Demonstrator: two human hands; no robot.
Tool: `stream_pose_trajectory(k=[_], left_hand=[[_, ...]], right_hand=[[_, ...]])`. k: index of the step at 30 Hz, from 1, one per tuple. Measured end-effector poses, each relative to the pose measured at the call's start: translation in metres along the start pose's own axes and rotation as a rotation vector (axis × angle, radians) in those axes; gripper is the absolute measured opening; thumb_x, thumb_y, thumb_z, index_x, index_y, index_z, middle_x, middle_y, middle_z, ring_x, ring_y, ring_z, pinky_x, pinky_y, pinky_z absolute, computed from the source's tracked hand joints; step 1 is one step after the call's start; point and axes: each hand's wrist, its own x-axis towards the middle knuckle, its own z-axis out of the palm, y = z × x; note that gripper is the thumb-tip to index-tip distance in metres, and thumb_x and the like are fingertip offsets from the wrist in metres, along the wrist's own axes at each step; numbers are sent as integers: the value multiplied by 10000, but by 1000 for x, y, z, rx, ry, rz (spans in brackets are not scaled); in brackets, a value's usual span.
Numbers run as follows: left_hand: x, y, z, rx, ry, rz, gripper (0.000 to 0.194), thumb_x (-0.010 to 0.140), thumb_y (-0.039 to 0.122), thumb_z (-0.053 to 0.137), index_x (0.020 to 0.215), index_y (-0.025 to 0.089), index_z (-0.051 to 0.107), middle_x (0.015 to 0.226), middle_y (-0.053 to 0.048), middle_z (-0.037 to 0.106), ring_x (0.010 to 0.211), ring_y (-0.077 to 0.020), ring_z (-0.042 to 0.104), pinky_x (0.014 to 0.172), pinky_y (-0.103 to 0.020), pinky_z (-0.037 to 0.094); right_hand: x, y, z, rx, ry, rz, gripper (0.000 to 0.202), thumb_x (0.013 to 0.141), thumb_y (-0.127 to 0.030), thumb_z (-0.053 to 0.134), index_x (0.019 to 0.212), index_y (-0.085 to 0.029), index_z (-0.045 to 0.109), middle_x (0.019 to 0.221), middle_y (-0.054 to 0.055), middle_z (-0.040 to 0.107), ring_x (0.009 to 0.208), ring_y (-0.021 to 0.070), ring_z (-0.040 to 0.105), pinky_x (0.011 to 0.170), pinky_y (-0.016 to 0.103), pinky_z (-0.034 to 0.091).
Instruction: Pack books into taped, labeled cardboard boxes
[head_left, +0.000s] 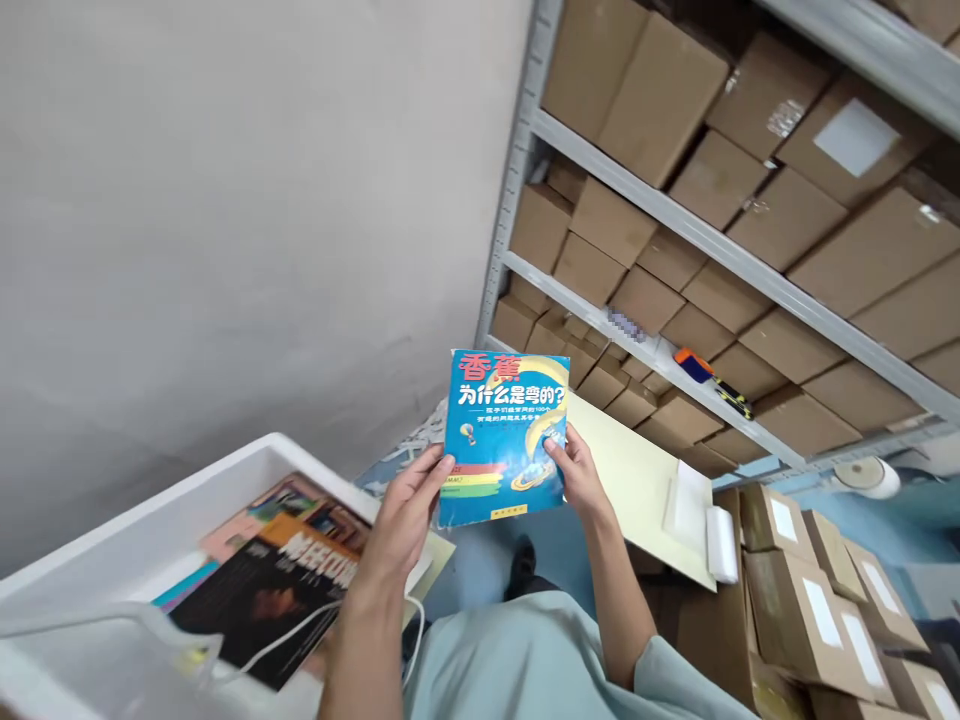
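Observation:
A blue book (pixel 504 440) with Chinese lettering and yellow banana shapes is held up in front of me, its front cover toward the camera. My left hand (pixel 411 500) grips its left edge, thumb on the cover. On the opposite edge, my right hand (pixel 576 468) pinches it with the thumb on the front; the other fingers are mostly behind the book. Below my left forearm, a white bin (pixel 90 575) holds several books, among them a black one (pixel 259 600) with an orange band.
To the right, metal shelving (pixel 675 215) is packed with cardboard boxes (pixel 664 95). A pale yellow tabletop (pixel 619 455) carries white rolls or packs (pixel 721 545). More labelled boxes (pixel 795 590) are stacked at lower right. A white cable (pixel 292 640) crosses the bin. A grey wall (pixel 247 200) stands at left.

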Motion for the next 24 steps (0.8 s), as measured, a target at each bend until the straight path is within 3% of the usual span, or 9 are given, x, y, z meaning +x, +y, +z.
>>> stream_pose_trajectory(k=[6, 10, 16, 20, 24], left_hand=[[40, -39, 113, 256, -157, -16, 957, 600, 846, 951, 1257, 162, 828, 1136, -162, 861, 1107, -380, 817, 880, -417, 702], [67, -78, 205, 307, -230, -27, 993, 601, 844, 948, 1309, 162, 811, 1118, -158, 865, 1037, -373, 833, 855, -435, 707], [93, -142, 338, 342, -365, -39, 926, 656, 802, 945, 1319, 170, 808, 1157, -159, 861, 1084, -365, 827, 923, -435, 694], [99, -175, 401, 445, -450, -45, 891, 668, 801, 937, 1286, 174, 799, 1202, -165, 852, 1121, -381, 816, 926, -438, 689], [105, -209, 438, 504, -499, -49, 930, 670, 824, 919, 1312, 174, 745, 1191, -170, 846, 1110, -378, 816, 917, -431, 682]], right_hand=[[-2, -17, -110, 72, 223, -93, 655, 850, -730, 869, 1309, -279, 748, 1313, 64, 845, 1207, 367, 807, 997, 485, 710], [9, -29, -199, 146, 275, -157, 667, 856, -734, 861, 1324, -279, 725, 1334, 73, 834, 1266, 378, 788, 1023, 496, 700], [17, -62, -331, 167, 406, -234, 677, 831, -774, 868, 1259, -268, 730, 1261, 70, 855, 1177, 359, 818, 968, 458, 713], [11, -73, -387, 183, 506, -273, 610, 858, -749, 867, 1219, -269, 761, 1236, 74, 857, 1171, 357, 817, 989, 458, 709], [10, -60, -416, 227, 528, -253, 634, 900, -718, 848, 1345, -278, 748, 1321, 80, 833, 1238, 361, 798, 1073, 497, 682]])
